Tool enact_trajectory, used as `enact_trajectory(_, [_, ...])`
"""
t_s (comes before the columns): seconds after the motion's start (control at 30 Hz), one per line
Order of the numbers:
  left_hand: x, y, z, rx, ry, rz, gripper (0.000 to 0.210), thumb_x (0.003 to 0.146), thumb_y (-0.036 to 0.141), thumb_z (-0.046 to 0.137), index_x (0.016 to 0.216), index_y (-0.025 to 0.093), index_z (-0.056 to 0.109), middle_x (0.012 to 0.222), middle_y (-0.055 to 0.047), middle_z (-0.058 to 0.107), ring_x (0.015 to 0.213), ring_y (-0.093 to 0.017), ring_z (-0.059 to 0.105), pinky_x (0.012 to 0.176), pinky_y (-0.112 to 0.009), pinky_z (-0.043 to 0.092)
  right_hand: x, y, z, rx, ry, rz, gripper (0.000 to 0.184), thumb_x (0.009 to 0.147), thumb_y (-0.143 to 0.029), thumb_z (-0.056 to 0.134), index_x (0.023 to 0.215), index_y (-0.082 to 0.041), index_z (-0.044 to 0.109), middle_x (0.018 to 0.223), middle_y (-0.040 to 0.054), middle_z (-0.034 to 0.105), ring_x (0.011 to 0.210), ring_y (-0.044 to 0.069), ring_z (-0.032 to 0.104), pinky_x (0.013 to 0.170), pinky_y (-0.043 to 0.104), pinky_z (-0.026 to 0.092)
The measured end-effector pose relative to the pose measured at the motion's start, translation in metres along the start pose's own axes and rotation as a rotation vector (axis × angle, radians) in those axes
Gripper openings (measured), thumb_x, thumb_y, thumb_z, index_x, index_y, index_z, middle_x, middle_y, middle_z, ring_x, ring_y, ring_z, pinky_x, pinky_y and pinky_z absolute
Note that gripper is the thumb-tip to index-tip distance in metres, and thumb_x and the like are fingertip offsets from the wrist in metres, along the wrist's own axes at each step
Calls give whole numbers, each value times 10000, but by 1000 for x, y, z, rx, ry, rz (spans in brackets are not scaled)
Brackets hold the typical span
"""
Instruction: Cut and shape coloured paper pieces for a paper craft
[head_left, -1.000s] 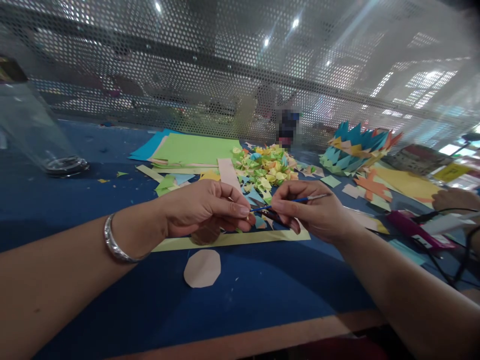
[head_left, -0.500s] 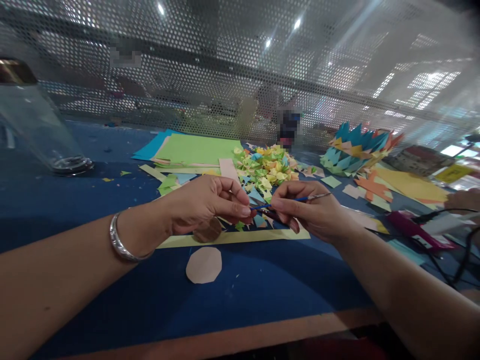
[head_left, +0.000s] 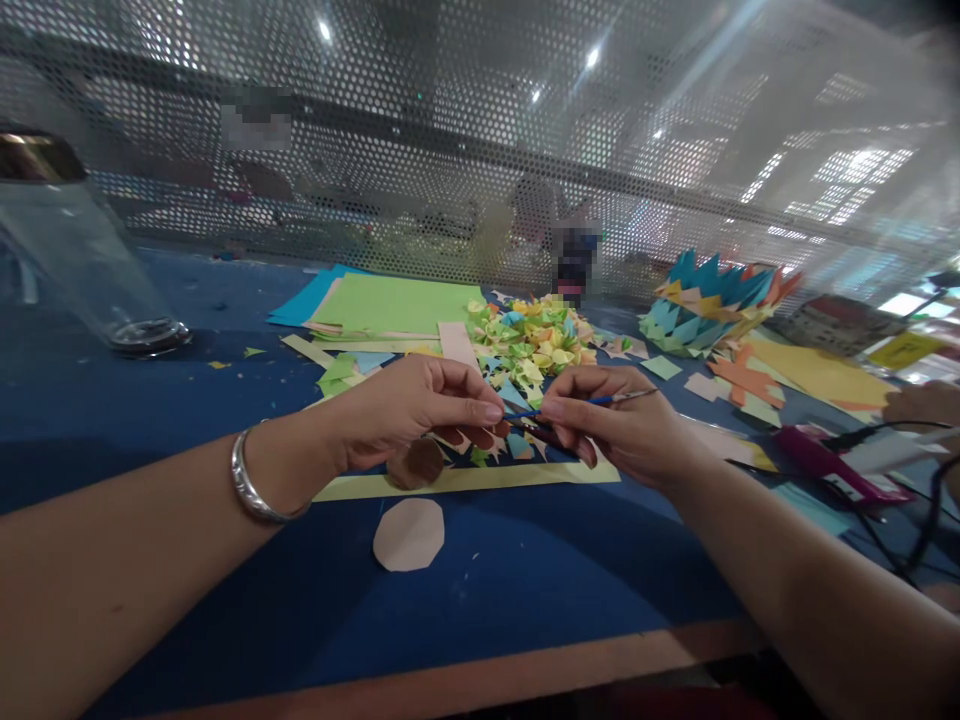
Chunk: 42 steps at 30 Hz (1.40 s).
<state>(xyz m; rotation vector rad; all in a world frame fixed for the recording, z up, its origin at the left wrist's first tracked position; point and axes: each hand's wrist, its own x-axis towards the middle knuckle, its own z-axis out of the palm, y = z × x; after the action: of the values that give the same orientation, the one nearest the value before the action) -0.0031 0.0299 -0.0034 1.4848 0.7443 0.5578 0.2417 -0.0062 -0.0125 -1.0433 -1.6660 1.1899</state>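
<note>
My left hand, with a silver bangle at the wrist, is closed in a pinch at one end of a thin blue stick with a silvery tip. My right hand grips the same stick along its length, the tip pointing right past my fingers. Whether a small scrap sits between my left fingertips is hidden. Something dark and slender shows under my right fingers, too unclear to name. Below my hands lie a pale yellow paper strip, a pale paper disc and a brown round piece.
Behind my hands is a heap of small folded paper pieces, beside stacked coloured sheets. A glass bottle stands left. On the right are a folded paper crown, a magenta device with cables and another person's hand.
Both hands keep nearly the same pose on the blue stick. My left forearm has shifted slightly right, and the view has moved a little.
</note>
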Motion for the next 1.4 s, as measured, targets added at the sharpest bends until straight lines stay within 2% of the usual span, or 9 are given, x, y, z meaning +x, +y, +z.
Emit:
enact_trajectory(0.43, [2,2,5,4,24,34,142,815,266,772,848,164,678,797,-41,743,742,-121,678,713,-245,503,1,0,3,-18,21,2,288,872,-386,741,717,-160,653,550,-26,616,379,37,487,356,142,377])
enact_trajectory(0.6, [2,1,1,-31,-22,44,130,824,263,765,850,181,667,770,-18,737,735,-115,687,701,-230,496,-1,-2,3,-1,25,-10,291,878,-382,736,702,-168,646,546,-25,621,371,37,490,350,141,368])
enact_trajectory(0.83, [1,-1,3,-48,-28,10,212,854,370,731,935,183,673,937,-72,763,882,-178,727,779,-270,512,1,-2,3,16,58,-29,292,880,-372,734,689,-159,676,530,-18,627,351,40,478,337,150,361])
enact_trajectory(1.0, [1,-1,6,-97,-7,18,175,835,326,748,891,178,672,862,-60,758,828,-159,726,758,-250,510,0,-2,3,9,78,-17,292,870,-388,740,691,-161,700,525,-14,629,353,44,481,334,158,362])
enact_trajectory(1.23, [5,-4,8,-191,79,34,124,794,243,781,797,172,678,767,-14,735,740,-127,722,695,-214,500,0,-1,4,3,109,-31,270,866,-383,747,713,-163,720,515,-19,625,344,45,482,330,164,356])
enact_trajectory(1.4, [6,-4,8,-249,69,77,122,793,229,782,765,164,683,734,-14,733,720,-117,704,738,-227,534,-1,-3,6,18,137,-45,273,865,-397,749,726,-163,729,511,-16,624,338,47,481,325,169,349])
